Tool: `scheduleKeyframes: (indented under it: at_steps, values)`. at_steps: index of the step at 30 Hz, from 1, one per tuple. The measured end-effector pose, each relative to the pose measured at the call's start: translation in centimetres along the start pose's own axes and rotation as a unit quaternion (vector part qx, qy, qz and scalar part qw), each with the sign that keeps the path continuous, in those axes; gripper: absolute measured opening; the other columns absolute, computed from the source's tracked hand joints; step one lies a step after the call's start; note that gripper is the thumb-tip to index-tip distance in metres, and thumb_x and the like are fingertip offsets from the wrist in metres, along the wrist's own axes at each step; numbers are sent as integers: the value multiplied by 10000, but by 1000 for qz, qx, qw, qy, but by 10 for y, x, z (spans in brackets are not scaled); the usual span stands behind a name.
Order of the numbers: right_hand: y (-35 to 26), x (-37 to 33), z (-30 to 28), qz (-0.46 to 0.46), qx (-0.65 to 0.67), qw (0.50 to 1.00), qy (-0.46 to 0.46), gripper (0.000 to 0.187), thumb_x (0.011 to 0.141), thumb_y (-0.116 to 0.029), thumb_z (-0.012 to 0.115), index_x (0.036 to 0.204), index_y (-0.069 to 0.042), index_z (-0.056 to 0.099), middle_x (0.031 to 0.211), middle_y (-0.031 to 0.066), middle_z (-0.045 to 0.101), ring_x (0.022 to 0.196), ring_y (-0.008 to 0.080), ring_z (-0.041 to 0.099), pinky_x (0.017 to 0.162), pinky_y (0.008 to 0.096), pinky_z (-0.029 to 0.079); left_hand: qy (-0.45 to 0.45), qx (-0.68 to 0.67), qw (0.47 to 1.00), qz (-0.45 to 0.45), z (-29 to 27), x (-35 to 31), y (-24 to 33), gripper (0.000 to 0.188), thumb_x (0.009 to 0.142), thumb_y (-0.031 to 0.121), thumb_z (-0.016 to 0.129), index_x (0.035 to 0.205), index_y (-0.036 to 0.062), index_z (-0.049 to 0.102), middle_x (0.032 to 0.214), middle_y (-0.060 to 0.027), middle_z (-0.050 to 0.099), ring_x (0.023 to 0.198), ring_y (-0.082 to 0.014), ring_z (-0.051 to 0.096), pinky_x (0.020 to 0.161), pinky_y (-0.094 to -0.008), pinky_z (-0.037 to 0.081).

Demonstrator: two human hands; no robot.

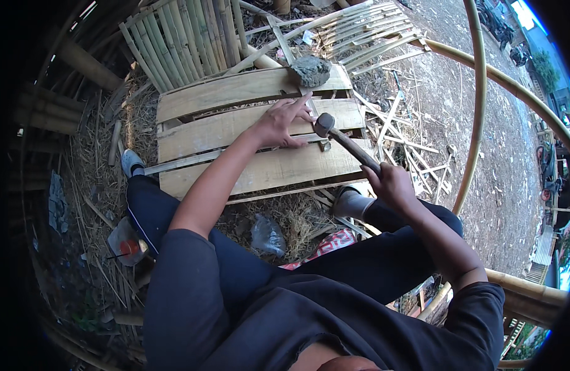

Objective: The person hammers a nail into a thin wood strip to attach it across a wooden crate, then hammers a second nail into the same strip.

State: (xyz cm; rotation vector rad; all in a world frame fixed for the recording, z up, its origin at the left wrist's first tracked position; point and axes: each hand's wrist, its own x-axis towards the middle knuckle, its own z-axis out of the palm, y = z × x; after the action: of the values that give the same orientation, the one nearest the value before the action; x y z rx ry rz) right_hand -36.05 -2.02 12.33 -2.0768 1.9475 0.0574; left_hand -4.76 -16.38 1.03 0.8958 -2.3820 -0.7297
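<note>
A hammer (pixel 351 148) with a dark block head and a wooden handle is gripped in my right hand (pixel 393 187), its head over the right part of a low wooden slat platform (pixel 260 171). My left hand (pixel 283 123) is on the middle slats with fingers spread, the index finger reaching toward a pale thin strip (pixel 311 110) that crosses the slats. Beside the left thumb, a small wood chip (pixel 325 146) rests on a slat. A rough grey stone (pixel 311 71) sits on the far slat, past my fingertips. Whatever lies under the left palm is hidden.
Bamboo slat panels (pixel 180 40) lean at the far left, and another slatted piece (pixel 371 34) lies at the far right. Split bamboo strips (pixel 411 139) litter the ground on the right. A curved bamboo pole (pixel 476 111) rises there. Near my legs lies a clear plastic bag (pixel 267 235).
</note>
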Motion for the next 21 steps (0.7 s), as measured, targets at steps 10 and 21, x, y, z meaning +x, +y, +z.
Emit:
scheduleKeyframes:
  at_steps: [10, 21]
  values:
    - [4, 1, 3, -12, 17, 999, 30, 469, 959, -402, 699, 786, 29, 633, 667, 258, 645, 658, 465, 667, 616, 551, 510, -24, -15, 999, -40, -6, 3, 8, 1240, 694, 352, 894, 1644, 84, 146, 1295, -50, 708, 1349, -237, 546, 1249, -467, 261]
    - [1, 1, -17, -27, 126, 982, 139, 467, 958, -430, 703, 835, 14, 632, 665, 259, 640, 662, 467, 661, 616, 540, 508, 0, 31, 999, 24, 0, 1, 4, 772, 727, 328, 858, 1426, 157, 579, 1353, -26, 672, 1351, -233, 542, 1253, -490, 274]
